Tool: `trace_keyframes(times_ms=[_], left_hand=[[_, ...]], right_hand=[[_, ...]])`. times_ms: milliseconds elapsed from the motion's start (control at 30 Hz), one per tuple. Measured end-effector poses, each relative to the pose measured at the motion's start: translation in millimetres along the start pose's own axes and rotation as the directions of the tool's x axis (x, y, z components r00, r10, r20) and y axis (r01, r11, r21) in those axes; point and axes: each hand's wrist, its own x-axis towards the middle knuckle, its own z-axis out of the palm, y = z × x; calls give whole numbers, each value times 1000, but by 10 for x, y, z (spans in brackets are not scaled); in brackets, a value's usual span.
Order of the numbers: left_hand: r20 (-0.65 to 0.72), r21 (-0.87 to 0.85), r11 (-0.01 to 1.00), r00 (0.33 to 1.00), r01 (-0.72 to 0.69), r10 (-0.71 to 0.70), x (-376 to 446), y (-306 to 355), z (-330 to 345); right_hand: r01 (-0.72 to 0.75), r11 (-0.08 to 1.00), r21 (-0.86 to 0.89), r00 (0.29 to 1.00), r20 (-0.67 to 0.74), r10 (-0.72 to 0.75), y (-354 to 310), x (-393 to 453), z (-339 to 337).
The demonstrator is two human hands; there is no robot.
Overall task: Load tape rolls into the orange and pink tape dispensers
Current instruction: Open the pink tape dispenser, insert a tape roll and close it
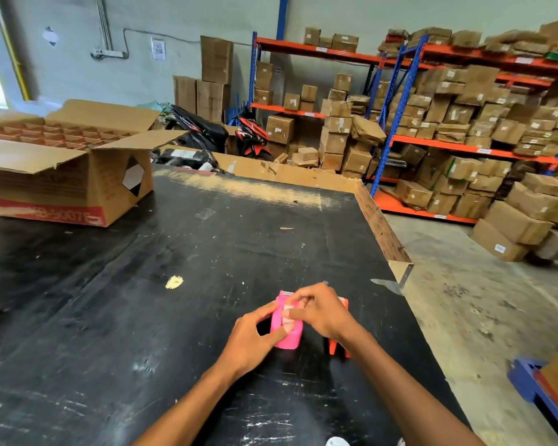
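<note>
Both hands are on the pink tape dispenser, which sits on the black table close to the near right edge: the left hand grips its left side with thumb and fingers closed around it, and the right hand pinches down over the top. The orange dispenser stands just beside it on the right, mostly hidden behind the right wrist. An open cardboard box sits way off at the far left.

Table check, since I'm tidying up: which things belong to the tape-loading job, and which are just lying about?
Job: pink dispenser, held by left hand and right hand; orange dispenser beside it.
Lying about: open carton, paper scrap.
</note>
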Motion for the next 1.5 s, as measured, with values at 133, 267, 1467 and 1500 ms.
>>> trace_keyframes(times_ms=[133, 267, 1467, 1500], left_hand=[[19, -9, 1000, 1000, 2, -2, 12, -5, -1], [34, -10, 1000, 999, 7, -6, 11, -7, -9], [127, 47, 981, 975, -191, 184, -47, -53, 11], [127, 47, 980, 975, -192, 185, -37, -72, 15]], right_hand=[[64, 998, 28, 998, -14, -64, 24, 33, 9], [86, 996, -34, 996, 22, -85, 8, 73, -56], [25, 999, -47, 1000, 19, -24, 199, 469, -241], [4, 999, -35, 999, 46, -3, 208, 495, -235]])
